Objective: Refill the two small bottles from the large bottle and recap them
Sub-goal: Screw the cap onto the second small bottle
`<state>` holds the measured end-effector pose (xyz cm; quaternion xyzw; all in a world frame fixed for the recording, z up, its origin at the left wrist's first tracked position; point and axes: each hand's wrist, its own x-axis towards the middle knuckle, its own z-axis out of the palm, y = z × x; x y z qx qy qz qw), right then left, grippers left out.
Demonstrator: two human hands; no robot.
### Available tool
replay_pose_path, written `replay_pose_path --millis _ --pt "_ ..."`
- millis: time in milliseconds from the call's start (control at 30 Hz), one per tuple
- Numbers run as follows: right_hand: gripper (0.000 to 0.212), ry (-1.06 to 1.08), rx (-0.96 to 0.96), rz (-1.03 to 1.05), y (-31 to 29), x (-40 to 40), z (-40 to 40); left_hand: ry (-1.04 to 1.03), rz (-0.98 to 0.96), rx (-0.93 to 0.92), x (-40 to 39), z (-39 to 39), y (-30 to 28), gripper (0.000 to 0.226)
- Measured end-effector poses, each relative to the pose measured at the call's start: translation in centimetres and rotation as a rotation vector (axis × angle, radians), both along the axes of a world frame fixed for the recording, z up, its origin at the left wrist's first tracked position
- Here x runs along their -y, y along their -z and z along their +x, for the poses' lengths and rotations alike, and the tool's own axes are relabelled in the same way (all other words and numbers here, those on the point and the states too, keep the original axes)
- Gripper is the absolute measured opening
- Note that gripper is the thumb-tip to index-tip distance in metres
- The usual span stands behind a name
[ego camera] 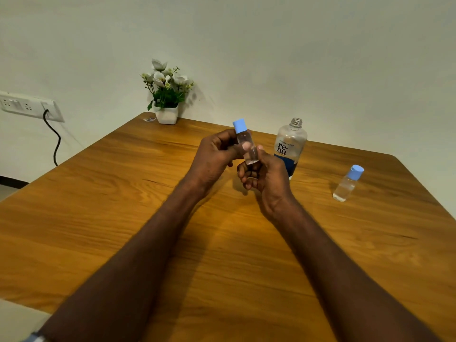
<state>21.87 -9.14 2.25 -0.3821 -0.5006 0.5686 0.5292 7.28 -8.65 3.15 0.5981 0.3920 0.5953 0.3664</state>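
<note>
Partly hidden small bottle [246, 144], left hand [217, 156], right hand [266, 178] gripping, fill level unclear

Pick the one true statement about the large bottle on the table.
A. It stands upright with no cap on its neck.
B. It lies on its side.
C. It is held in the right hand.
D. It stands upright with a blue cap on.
A: the large bottle stands on the table behind the right hand, its bare threaded neck showing, while both hands hold a small capped bottle.

Left hand [217, 154], right hand [265, 176] curled, raised.
</note>
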Motion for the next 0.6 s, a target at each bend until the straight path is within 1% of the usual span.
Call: replay_pose_path --millis 67,167,267,367,467,533,600 --pt "0.042 0.054 0.028 0.058 0.2 0.2 -0.1 0.023 0.013 -0.011 0.4 0.5 0.0 0.029" --pt "0.042 0.131 0.069 0.073 0.4 0.7 0.1 0.024 0.029 -0.021 0.6 1.0 -0.1 0.032" --pt "0.039 0.151 0.047 0.078 0.4 1.6 1.2 0.125 0.023 -0.027 0.8 1.6 -0.1 0.037" --pt "0.03 0.176 0.07 0.127 0.2 3.3 3.5 0.16 0.035 -0.02 1.3 3.0 0.0 0.032" --pt "0.021 0.256 0.182 0.252 0.3 5.3 6.5 0.147 0.024 0.0 2.1 5.4 0.5 0.027" --pt "0.018 0.325 0.267 0.31 1.0 6.1 8.4 0.209 0.025 -0.014 2.9 7.2 1.1 0.025" --pt "0.017 0.387 0.334 0.325 1.6 6.7 10.1 0.268 0.02 -0.021 3.6 8.9 1.6 0.025"
